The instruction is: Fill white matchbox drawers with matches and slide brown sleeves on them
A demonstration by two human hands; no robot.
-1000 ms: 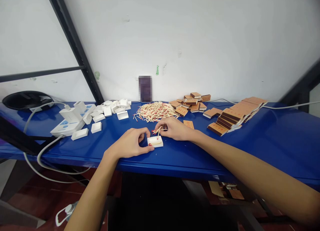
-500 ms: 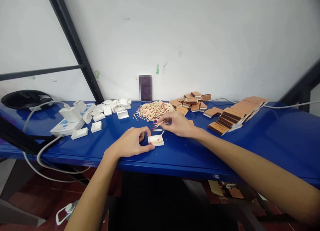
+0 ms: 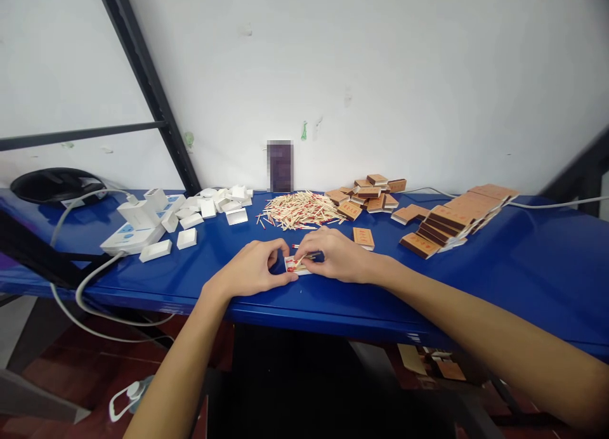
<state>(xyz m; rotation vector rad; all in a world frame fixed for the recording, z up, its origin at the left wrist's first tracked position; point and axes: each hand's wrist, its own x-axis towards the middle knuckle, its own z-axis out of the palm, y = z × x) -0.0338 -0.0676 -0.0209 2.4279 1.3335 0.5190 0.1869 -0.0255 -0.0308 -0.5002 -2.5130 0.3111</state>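
Observation:
A small white matchbox tray (image 3: 304, 272) lies on the blue table near its front edge. My left hand (image 3: 257, 269) grips the tray's left end between thumb and fingers. Over the tray, my right hand (image 3: 328, 254) pinches several red-tipped matches (image 3: 299, 260), their heads low inside the tray. Its fingers hide much of the tray's right part. Just behind the hands rises a loose heap of matches (image 3: 302, 210). A single brown matchbox (image 3: 364, 237) lies flat to the right of the heap.
White empty trays (image 3: 219, 203) cluster at the back left, beside a white power strip (image 3: 133, 236) with cables. Brown matchboxes (image 3: 371, 191) are piled behind on the right, with overlapping rows of matchbox sleeves (image 3: 451, 217) farther right. A black shelf post (image 3: 147, 87) stands at left.
My right hand has come from the edge of the match heap down to the tray, bringing matches into it. My left hand keeps its grip on the tray.

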